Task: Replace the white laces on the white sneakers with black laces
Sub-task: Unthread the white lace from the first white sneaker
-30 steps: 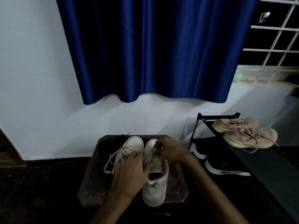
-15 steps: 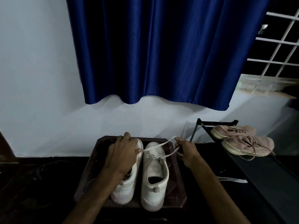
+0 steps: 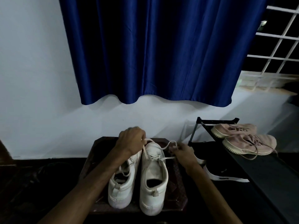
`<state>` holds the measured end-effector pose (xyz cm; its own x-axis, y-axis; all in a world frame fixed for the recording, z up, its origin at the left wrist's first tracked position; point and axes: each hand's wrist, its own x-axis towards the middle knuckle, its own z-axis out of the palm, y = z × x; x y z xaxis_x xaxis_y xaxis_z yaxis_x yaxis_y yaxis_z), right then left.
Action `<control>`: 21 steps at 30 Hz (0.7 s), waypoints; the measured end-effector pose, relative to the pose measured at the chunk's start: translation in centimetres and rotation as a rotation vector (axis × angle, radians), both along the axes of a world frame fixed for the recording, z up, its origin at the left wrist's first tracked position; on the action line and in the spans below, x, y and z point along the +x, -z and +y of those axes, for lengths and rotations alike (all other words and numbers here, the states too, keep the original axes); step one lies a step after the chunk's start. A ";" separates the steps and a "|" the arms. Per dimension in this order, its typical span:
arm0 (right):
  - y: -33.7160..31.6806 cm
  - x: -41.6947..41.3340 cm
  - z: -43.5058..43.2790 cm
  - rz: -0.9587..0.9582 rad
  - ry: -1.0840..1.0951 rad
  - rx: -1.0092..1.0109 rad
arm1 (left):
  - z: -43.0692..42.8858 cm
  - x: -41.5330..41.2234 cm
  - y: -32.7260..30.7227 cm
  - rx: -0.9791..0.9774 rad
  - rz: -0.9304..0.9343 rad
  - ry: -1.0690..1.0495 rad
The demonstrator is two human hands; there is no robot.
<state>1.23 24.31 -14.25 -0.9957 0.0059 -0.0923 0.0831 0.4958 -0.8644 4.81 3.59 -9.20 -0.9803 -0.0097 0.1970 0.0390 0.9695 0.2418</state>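
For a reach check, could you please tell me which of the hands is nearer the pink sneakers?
Right. The right hand is left of the pink sneakers, pinching the white lace; the left hand is farther left, over the toes of the white sneakers.

Figure: a room in a home. A plain white wall runs along the far side, and a blue curtain hangs partway down it. At far right a window shows dark behind a white grille. A black shoe rack stands on the right, with pink sneakers on its top shelf and a black shoe with a white sole lower down. In the near middle, a low wooden table on the dark floor bears white sneakers. The curtain, the barred window and the stored everyday footwear mark the setting as domestic.
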 end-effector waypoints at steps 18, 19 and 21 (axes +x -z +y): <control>-1.1 8.4 -0.2 0.172 -0.251 0.149 | 3.5 2.5 0.7 -0.043 -0.017 0.277; -0.7 9.1 -0.6 0.226 -0.207 0.181 | 3.3 2.5 0.6 -0.076 -0.058 0.247; -0.1 10.3 -1.4 0.313 -0.107 0.266 | 3.4 2.5 0.6 -0.102 -0.105 0.188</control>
